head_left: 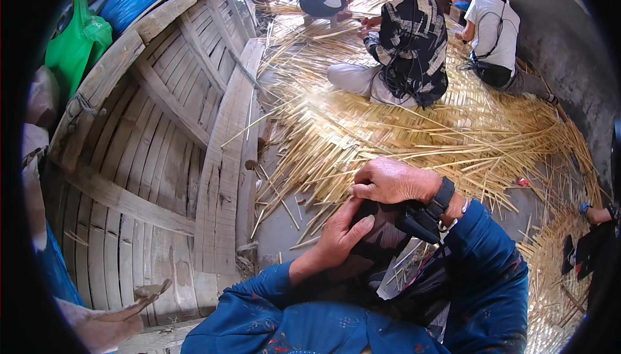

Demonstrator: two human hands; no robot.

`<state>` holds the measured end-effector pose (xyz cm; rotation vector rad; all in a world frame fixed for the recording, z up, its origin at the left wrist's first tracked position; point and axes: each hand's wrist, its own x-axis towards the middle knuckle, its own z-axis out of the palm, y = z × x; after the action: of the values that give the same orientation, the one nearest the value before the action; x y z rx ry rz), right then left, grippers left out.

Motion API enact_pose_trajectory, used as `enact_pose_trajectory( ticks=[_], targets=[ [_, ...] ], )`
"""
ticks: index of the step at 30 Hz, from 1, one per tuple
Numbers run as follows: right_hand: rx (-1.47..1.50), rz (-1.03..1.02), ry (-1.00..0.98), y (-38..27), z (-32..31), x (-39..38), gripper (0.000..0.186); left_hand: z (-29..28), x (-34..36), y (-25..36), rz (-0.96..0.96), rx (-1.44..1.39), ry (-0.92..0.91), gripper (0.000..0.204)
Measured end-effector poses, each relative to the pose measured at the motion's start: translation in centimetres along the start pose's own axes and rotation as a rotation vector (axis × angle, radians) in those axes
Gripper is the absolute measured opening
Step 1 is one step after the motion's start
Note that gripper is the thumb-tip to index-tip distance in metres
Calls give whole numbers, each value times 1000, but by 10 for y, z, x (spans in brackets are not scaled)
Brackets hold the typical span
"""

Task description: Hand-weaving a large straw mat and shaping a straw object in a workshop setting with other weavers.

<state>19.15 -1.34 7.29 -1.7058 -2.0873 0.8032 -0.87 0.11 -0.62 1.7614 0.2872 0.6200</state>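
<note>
Beside the yellow woven straw mat (469, 111), bare left hand (337, 232) and right hand (398, 181) lie close; whether fingers clamp anything, I cannot tell. Gentle pressure seems wise.

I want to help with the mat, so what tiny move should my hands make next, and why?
Perhaps your right hand should reach forward to the loose strips: it's close to your left hand, I see no strip in either, and strip ends jut from the mat just ahead.
</note>
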Motion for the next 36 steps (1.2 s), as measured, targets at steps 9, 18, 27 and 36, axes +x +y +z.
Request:
enact_pose_trajectory(
  ticks=[9, 18, 27, 36],
  targets=[
    [-2, -10, 18, 5, -2, 3, 36, 0, 5, 3, -2, -13, 8, 67],
    [-13, -9, 18, 5, -2, 3, 35, 0, 4, 0, 0, -2, 22, 66],
    [-15, -4, -31, 0, -6, 1, 35, 1, 4, -1, -35, -42, 37, 65],
    [2, -5, 4, 2, -2, 1, 36, 2, 4, 1, -31, -83, 41, 63]
  ],
)
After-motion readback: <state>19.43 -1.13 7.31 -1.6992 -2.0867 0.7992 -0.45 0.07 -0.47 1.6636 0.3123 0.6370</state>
